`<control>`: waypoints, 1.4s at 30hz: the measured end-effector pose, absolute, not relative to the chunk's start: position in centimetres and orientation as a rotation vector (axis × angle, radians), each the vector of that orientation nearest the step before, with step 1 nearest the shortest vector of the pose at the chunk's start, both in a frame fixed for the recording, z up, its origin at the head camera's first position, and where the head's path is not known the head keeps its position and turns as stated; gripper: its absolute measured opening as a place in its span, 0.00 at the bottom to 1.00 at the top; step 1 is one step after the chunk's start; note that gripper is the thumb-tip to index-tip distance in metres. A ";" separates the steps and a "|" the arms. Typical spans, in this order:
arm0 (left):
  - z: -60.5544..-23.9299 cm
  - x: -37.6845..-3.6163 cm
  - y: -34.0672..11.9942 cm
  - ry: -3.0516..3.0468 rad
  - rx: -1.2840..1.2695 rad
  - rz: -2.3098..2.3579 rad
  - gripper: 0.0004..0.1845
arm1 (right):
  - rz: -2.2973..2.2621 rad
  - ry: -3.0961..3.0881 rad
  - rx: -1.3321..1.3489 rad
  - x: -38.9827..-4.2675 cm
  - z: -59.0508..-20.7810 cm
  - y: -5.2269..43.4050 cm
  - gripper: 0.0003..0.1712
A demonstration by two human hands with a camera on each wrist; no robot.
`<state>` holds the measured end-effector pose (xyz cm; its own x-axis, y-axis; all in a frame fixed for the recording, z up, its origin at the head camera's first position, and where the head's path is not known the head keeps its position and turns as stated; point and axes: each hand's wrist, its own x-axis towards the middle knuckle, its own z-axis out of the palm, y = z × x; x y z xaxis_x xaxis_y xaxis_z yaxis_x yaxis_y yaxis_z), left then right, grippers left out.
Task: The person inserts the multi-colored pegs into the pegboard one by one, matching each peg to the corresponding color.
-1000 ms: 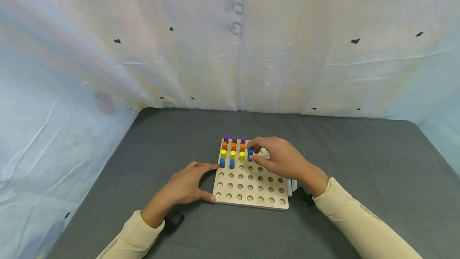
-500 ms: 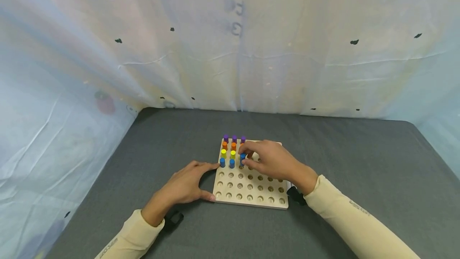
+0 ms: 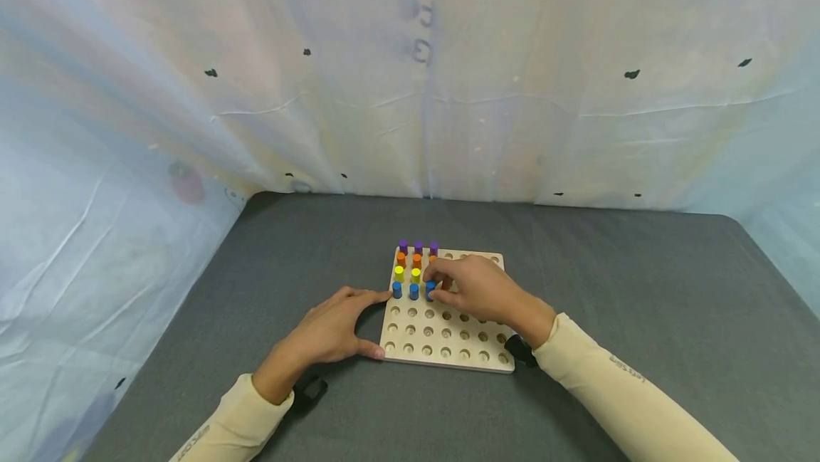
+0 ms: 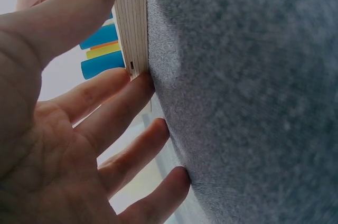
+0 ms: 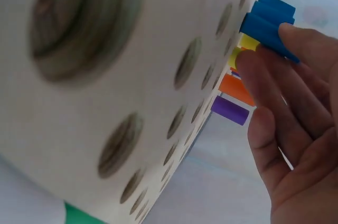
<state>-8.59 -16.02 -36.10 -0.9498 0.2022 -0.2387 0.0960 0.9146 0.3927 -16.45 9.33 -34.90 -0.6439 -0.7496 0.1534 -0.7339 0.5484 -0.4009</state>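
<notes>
A square wooden pegboard [image 3: 461, 339] lies on the grey table [image 3: 615, 291]. Its far left corner holds rows of purple [image 3: 418, 246], orange [image 3: 416, 260] and yellow pegs [image 3: 415, 275], then two blue pegs [image 3: 396, 290]. My right hand [image 3: 437, 287] pinches a third blue peg [image 3: 430, 288] right beside those two, at the board's surface. The right wrist view shows my fingers [image 5: 274, 76] round this blue peg [image 5: 269, 28]. My left hand [image 3: 378, 324] braces the board's left edge, thumb at the near corner. Its fingers [image 4: 127, 84] touch the board's side [image 4: 132, 23].
Pale plastic sheeting [image 3: 410, 92] walls the table at the back and both sides. Most of the board's holes [image 3: 464, 337] hold nothing. A green thing [image 5: 79, 216] shows past the board's edge in the right wrist view.
My right hand has carried the blue peg left and nearer, from beside the yellow row down to the spot next to the two blue pegs. The left hand has stayed put.
</notes>
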 end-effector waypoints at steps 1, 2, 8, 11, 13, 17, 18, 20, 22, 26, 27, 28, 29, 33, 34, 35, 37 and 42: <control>-36.1 -8.6 -16.0 2.801 0.225 0.554 0.49 | -0.673 2.734 -1.310 -16.5 -34.9 9.3 0.11; -36.1 -8.6 -16.0 2.802 0.229 0.554 0.48 | -0.668 2.735 -1.311 -16.5 -35.0 9.3 0.10; -36.2 -8.5 -16.1 2.807 0.236 0.556 0.48 | -0.619 2.747 -1.319 -16.5 -35.1 9.5 0.09; -36.2 -8.5 -16.0 2.806 0.230 0.559 0.48 | -0.627 2.742 -1.316 -16.4 -35.1 9.7 0.12; -36.2 -8.4 -16.1 2.807 0.225 0.557 0.48 | -0.643 2.738 -1.311 -16.3 -34.9 9.9 0.14; -36.2 -8.3 -16.2 2.810 0.212 0.553 0.48 | -0.668 2.769 -1.260 -15.5 -34.4 10.9 0.17; -36.2 -8.4 -16.2 2.812 0.209 0.552 0.48 | -0.673 2.786 -1.235 -15.3 -34.2 11.3 0.18; -36.2 -8.4 -16.1 2.816 0.198 0.549 0.48 | -0.682 2.828 -1.169 -14.8 -33.8 12.5 0.19; -36.2 -8.4 -16.1 2.819 0.192 0.543 0.49 | -0.707 2.870 -1.094 -14.2 -33.3 13.9 0.20; -36.3 -8.4 -15.9 2.822 0.185 0.537 0.49 | -0.730 2.945 -0.920 -13.0 -32.8 17.2 0.18; -36.3 -8.4 -15.8 2.821 0.183 0.539 0.49 | -0.738 2.955 -0.883 -12.7 -32.7 18.1 0.18; -36.3 -8.5 -15.8 2.822 0.180 0.542 0.49 | -0.737 2.965 -0.841 -12.3 -32.7 18.8 0.18; -36.3 -8.5 -15.8 2.824 0.180 0.543 0.49 | -0.738 2.969 -0.812 -12.0 -32.7 19.4 0.17; -36.4 -8.4 -15.8 2.826 0.178 0.558 0.48 | -0.722 2.964 -0.746 -11.2 -33.4 21.5 0.17; -36.5 -8.4 -15.8 2.824 0.182 0.563 0.48 | -0.706 2.957 -0.731 -11.1 -33.7 21.9 0.17; -36.5 -8.4 -15.8 2.823 0.187 0.569 0.48 | -0.692 2.946 -0.730 -11.0 -34.0 22.3 0.17; -36.6 -8.3 -15.8 2.821 0.188 0.577 0.48 | -0.666 2.918 -0.738 -11.1 -34.6 22.9 0.18; -36.5 -8.3 -15.8 2.830 0.188 0.578 0.48 | -0.662 2.838 -0.781 -11.5 -35.4 23.6 0.17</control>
